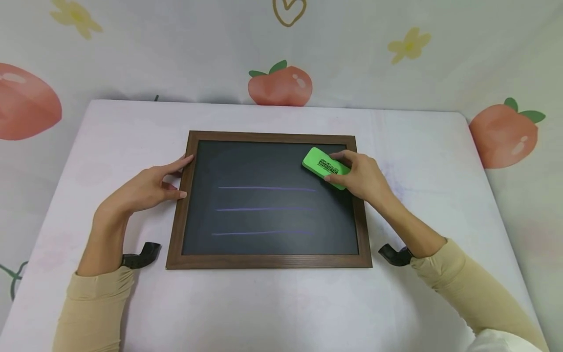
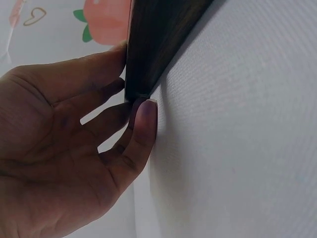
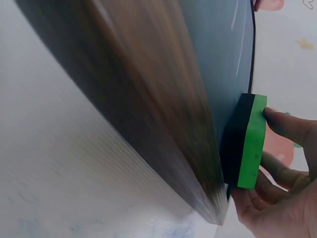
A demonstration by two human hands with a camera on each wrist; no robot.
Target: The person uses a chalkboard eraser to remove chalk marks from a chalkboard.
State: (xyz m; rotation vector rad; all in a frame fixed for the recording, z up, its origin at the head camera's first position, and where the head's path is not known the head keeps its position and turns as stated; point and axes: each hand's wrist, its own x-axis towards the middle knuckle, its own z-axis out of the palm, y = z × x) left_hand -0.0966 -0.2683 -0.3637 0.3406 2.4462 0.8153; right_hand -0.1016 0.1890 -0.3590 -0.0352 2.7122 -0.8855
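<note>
A framed blackboard (image 1: 272, 164) with a brown wooden frame lies flat on the table, with three thin purple lines (image 1: 268, 209) across it. At its left side my left hand (image 1: 142, 188) holds the frame, the index finger and thumb spread along the edge. The left wrist view shows the other fingers bent against the frame's outer side (image 2: 153, 44), close to the table. Over the board's upper right part, my right hand (image 1: 362, 176) grips a green eraser (image 1: 321, 161) by its sides between thumb and fingers. Its dark underside (image 3: 237, 141) faces the board in the right wrist view.
White cloth covers the table (image 1: 281, 308), with faint bluish stains (image 1: 396, 183) right of the board. A pale curtain (image 1: 189, 54) with printed fruit and flowers hangs behind. Black wrist mounts (image 1: 142, 255) stick out from both forearms near the board's lower corners.
</note>
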